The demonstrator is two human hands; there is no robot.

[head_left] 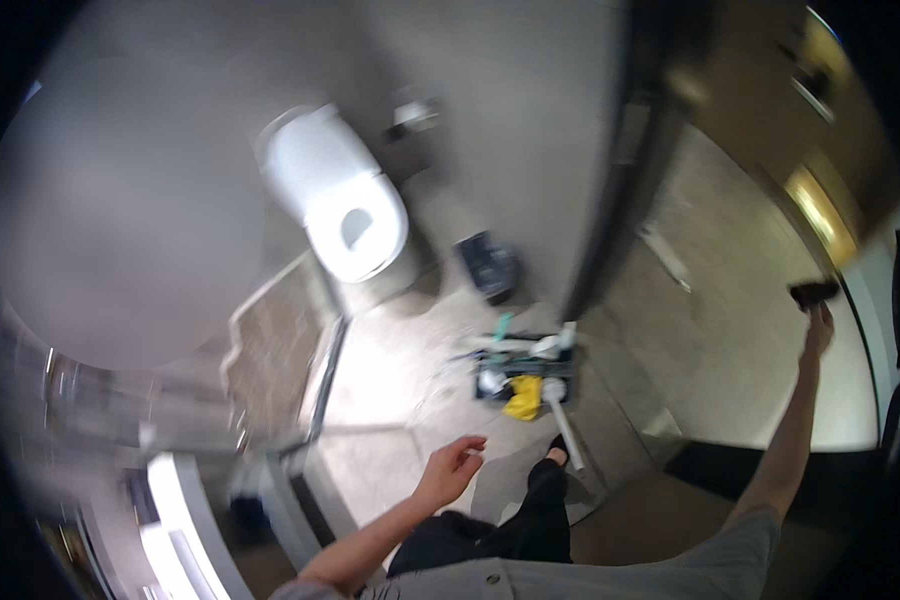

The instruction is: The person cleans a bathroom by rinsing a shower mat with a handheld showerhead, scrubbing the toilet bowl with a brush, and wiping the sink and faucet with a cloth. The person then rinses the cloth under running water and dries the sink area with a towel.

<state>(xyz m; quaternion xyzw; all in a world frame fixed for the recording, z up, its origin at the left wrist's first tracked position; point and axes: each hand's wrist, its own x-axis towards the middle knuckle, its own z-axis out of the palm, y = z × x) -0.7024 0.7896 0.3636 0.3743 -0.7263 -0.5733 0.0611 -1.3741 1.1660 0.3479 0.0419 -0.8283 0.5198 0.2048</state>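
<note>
My left hand [450, 473] hangs in front of my body with fingers loosely bent and the thumb apart, holding nothing. To the far right, my right arm is stretched out, and its hand [820, 330] is closed on a small dark object [813, 293]. Blur hides what kind of object that is. On the floor ahead of my feet stands a dark caddy [480, 386] full of cleaning things. A yellow cloth [523, 398] drapes over its near side, and a long white handle [567, 430] slants out toward my shoe [558, 450].
A white toilet [355, 235] with its lid raised stands at the back left. A black bin [487, 267] is beside it, below a paper holder [415, 115]. A dark partition edge [605, 220] runs between the stall and the floor on the right. A white fixture [185, 525] is lower left.
</note>
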